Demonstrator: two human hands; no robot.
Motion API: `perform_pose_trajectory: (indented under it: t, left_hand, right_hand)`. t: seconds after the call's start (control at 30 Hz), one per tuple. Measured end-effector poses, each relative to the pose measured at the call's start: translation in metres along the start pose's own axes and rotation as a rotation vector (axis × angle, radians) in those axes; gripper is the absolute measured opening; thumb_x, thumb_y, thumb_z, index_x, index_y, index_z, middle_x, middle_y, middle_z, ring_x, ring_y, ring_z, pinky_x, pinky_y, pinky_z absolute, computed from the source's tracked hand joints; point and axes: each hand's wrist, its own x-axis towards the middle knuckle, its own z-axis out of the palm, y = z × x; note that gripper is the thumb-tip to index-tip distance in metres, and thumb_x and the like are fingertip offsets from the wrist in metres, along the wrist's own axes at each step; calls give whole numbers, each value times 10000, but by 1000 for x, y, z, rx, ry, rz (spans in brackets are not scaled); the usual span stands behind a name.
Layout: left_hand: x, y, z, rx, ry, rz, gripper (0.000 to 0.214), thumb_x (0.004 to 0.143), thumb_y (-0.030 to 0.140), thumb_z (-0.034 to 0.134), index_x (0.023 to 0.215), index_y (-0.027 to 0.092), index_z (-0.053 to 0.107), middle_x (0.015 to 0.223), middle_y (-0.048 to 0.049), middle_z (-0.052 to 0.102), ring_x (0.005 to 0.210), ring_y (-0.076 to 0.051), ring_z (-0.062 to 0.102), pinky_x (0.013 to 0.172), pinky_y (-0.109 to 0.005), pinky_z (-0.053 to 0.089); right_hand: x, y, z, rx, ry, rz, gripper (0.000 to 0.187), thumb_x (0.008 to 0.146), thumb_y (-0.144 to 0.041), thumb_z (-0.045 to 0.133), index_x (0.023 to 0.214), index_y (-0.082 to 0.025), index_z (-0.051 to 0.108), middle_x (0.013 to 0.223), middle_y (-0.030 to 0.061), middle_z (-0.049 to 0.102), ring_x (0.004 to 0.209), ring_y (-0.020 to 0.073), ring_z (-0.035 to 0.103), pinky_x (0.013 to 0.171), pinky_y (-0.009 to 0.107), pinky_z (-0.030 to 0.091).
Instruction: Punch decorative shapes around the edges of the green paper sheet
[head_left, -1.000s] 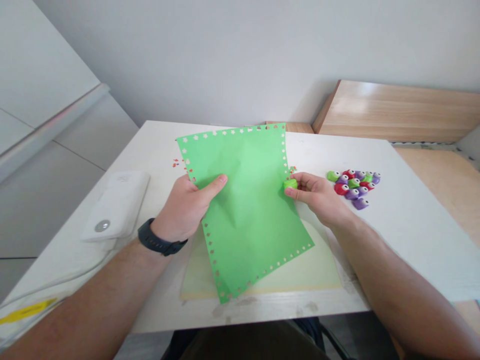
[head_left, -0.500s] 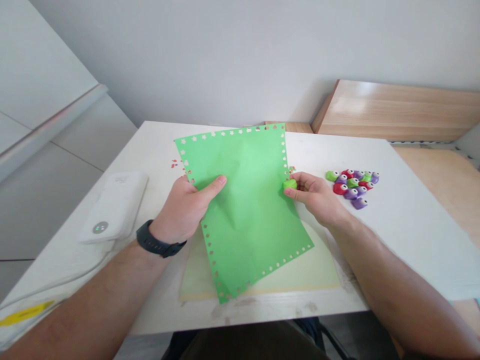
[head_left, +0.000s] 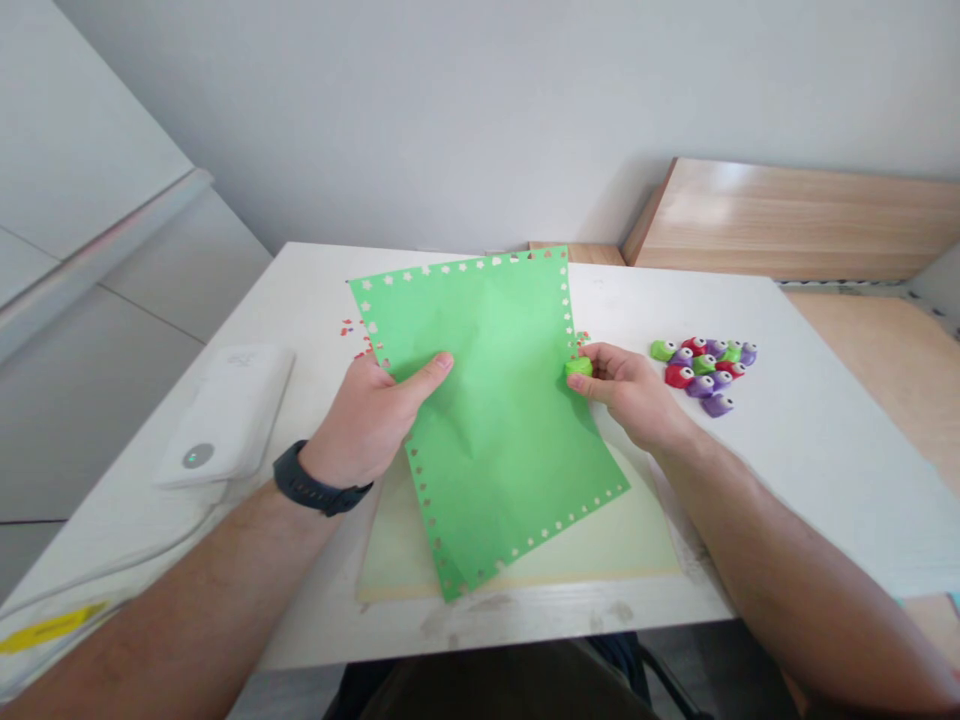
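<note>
Left hand (head_left: 367,425) gripped the green paper sheet (head_left: 495,430); right hand (head_left: 626,390) pinched a green craft punch (head_left: 579,367) at the sheet's edge, its underside hidden.

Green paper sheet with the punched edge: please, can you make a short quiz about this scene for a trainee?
1. Which hand holds the green craft punch at the edge of the green paper sheet?
2. True or false: the left hand has a black watch on its wrist.
3. Fill in the missing word: the loose punches to the right of the sheet are green, red and ____.

Key: 1. The right hand. 2. True. 3. Purple.
</note>
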Motion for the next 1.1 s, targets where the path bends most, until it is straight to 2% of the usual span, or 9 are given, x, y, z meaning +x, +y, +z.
perform_pose_trajectory:
  t: [0.33,0.57,0.73,0.83,1.1]
  left_hand:
    - [0,2,4,41,50,7,572,760,484,898,1274,274,762,1351,-53,743,1367,-362,618,1148,-531,536]
    - [0,-1,2,35,39,2,467,786,428,889,1222,290,793,1323,-29,757,1393,-384,592,1171,-570,517]
    - [1,-1,4,41,71,0,480,764,419,901,1214,290,798,1315,-23,761,1349,-387,629,1129,-549,560]
    - [3,-2,3,40,76,12,453,799,428,873,1222,288,791,1302,-21,767,1367,-373,617,1147,-547,543]
    - [4,-5,-1,23,78,17,463,806,422,872,1232,265,782,1302,-29,768,1353,-344,631,1161,-496,534]
  right_hand:
    - [2,0,1,-22,12,-3,336,744,-379,855,985,-214,688,833,-17,660,754,168,554,729,330,410]
    - [5,4,0,-36,21,-15,317,747,-356,846,979,-212,686,832,-17,664,745,164,556,717,324,415]
    - [7,9,-1,-68,22,-35,315,744,-349,852,974,-215,683,850,-14,673,756,166,573,727,324,442]
    - [8,11,-2,-82,21,-70,328,776,-378,842,1020,-221,690,902,-5,687,787,170,593,759,331,467]
    - [3,2,-8,-94,3,-103,331,829,-383,809,1094,-217,701,899,-5,676,796,164,591,764,328,467]
